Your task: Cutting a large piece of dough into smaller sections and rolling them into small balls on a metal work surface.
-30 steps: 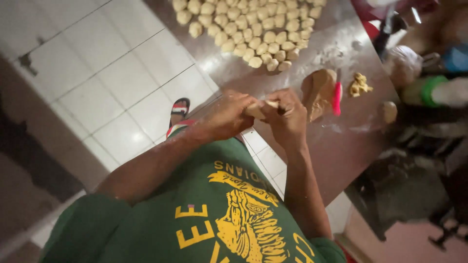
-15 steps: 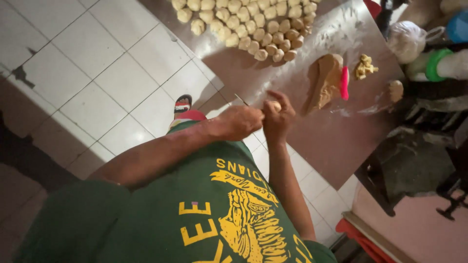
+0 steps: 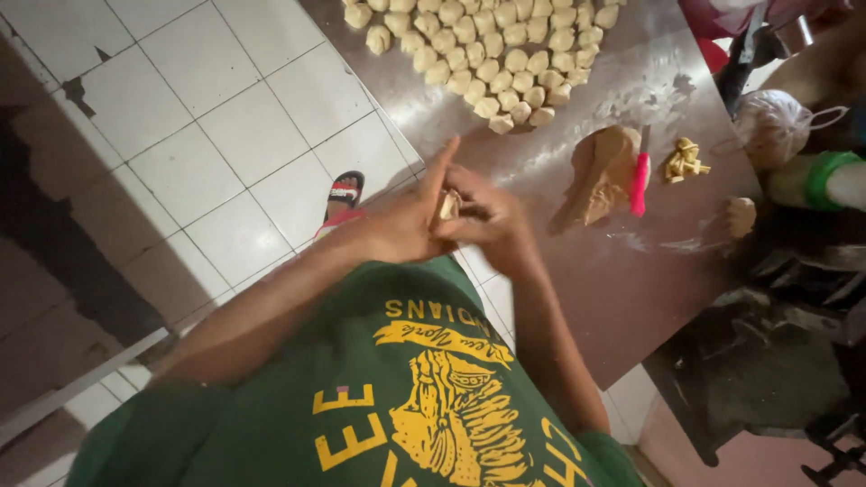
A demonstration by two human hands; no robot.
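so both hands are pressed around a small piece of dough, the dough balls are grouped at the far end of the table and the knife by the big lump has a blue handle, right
Not quite: the knife has a pink-red handle, not blue, as the head view shows. The rest holds: the left hand and right hand close around a small piece of dough, the dough balls are grouped at the far end of the table, and the knife lies by the big lump.

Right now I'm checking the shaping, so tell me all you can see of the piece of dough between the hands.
The piece of dough is a small pale, cream-coloured lump, soft-looking and matte. Only a sliver shows; the rest is hidden by fingers, so its full shape cannot be told. It is pressed between the left hand and the right hand, held in the air just above the near edge of the brown table, apart from the other lumps.
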